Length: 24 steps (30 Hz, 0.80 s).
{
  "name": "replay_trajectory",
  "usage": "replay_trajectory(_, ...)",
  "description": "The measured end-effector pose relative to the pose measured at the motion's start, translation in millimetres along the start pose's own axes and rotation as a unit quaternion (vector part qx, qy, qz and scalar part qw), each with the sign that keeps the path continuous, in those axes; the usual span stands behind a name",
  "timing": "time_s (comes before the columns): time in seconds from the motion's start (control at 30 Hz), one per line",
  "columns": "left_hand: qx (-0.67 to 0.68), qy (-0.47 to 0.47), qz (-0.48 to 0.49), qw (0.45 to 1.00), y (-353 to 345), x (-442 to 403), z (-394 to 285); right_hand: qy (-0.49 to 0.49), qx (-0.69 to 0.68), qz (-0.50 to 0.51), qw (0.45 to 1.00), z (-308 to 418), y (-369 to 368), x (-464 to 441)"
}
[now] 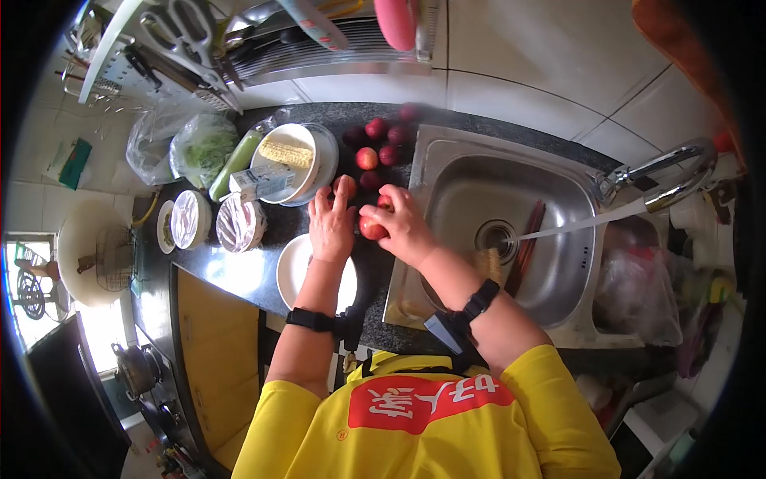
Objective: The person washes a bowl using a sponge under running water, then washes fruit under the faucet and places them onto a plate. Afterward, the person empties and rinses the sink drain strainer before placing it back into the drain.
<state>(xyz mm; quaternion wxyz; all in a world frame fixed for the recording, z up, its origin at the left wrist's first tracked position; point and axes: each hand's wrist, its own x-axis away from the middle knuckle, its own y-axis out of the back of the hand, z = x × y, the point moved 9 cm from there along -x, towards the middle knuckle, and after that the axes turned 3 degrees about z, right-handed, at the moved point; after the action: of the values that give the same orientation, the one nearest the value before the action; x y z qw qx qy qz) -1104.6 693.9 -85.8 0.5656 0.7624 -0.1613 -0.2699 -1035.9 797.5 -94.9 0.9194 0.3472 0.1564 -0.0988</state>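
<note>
On the dark countertop [255, 283], my left hand [332, 229] has its fingers curled over a reddish fruit [346, 187]. My right hand [404, 227] is closed around red fruits [372, 228], with parts of them showing between the fingers. Several more red and dark plums [367, 158] lie just beyond both hands. A white bowl [289, 275] stands beside my left forearm, which hides part of it. Farther back, a corn cob [286, 154] and a small carton [262, 181] rest on another white bowl [317, 185].
At the right, water runs from the faucet [672, 191] into the steel sink [558, 263], where long dark-red items [527, 249] lie. Plastic-covered bowls [191, 219], bagged greens [199, 149] and a green vegetable [234, 166] stand at the left. A utensil rack [263, 68] is behind.
</note>
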Motion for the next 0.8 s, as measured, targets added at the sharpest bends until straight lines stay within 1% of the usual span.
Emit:
replay_trajectory(0.03, -0.009, -0.010, 0.010, 1.000, -5, -2, -3, -0.041, -0.111, -0.040, 0.992, -9, 8, 4)
replay_trajectory(0.07, -0.046, -0.014, 0.016, 0.999, -9, -4, -5, -0.028, -0.130, -0.106, 0.985, -12, 26, 10)
replay_trajectory(0.1, -0.056, -0.007, 0.032, 0.998, -12, -7, -7, -0.152, -0.350, -0.089, 0.920, -34, 28, 19)
replay_trajectory(0.13, -0.065, 0.001, 0.048, 0.997, -11, -9, -9, -0.265, -0.547, -0.070, 0.791, -46, 24, 36)
replay_trajectory(0.17, -0.068, 0.006, 0.057, 0.996, -11, -10, -11, -0.289, -0.652, -0.091, 0.695, -56, 34, 51)
replay_trajectory(0.2, -0.072, -0.006, 0.054, 0.996, -13, -10, -13, -0.319, -0.698, -0.075, 0.637, -69, 41, 69)
replay_trajectory(0.23, -0.075, -0.002, 0.058, 0.995, -14, -10, -14, -0.367, -0.743, -0.026, 0.560, -84, 44, 96)
replay_trajectory(0.27, -0.078, 0.002, 0.062, 0.995, -16, -11, -15, -0.386, -0.772, -0.031, 0.504, -90, 58, 112)
replay_trajectory(0.33, -0.063, 0.026, 0.071, 0.995, -23, -13, -6, -0.401, -0.763, -0.073, 0.502, -132, 75, 151)
replay_trajectory(0.4, -0.104, 0.018, 0.080, 0.991, -25, -16, -11, -0.452, -0.699, -0.107, 0.545, -172, 85, 186)
replay_trajectory(0.43, -0.097, 0.025, 0.084, 0.991, -27, -17, -10, -0.496, -0.646, -0.149, 0.560, -190, 85, 201)
replay_trajectory(0.47, -0.079, 0.023, 0.080, 0.993, -27, -18, -11, -0.497, -0.646, -0.155, 0.558, -200, 85, 207)
replay_trajectory(0.53, -0.101, 0.031, 0.092, 0.990, -30, -19, -13, -0.507, -0.633, -0.107, 0.575, -200, 82, 210)
replay_trajectory(0.57, -0.105, 0.032, 0.090, 0.990, -33, -19, -12, -0.537, -0.599, -0.116, 0.582, -205, 81, 215)
replay_trajectory(0.6, -0.105, 0.028, 0.092, 0.990, -33, -20, -13, -0.538, -0.600, -0.119, 0.580, -210, 79, 217)
replay_trajectory(0.67, -0.061, 0.034, 0.094, 0.993, -30, -21, -13, -0.556, -0.602, -0.084, 0.567, -216, 68, 221)
replay_trajectory(0.7, -0.076, 0.035, 0.067, 0.994, -21, -22, -19, -0.567, -0.568, -0.084, 0.591, -218, 69, 221)
replay_trajectory(0.73, -0.078, 0.034, 0.068, 0.994, -18, -20, -27, -0.567, -0.570, -0.085, 0.589, -218, 70, 221)
replay_trajectory(0.8, 0.034, -0.016, -0.037, 0.999, 5, -16, -65, -0.600, -0.512, -0.096, 0.608, -223, 77, 226)
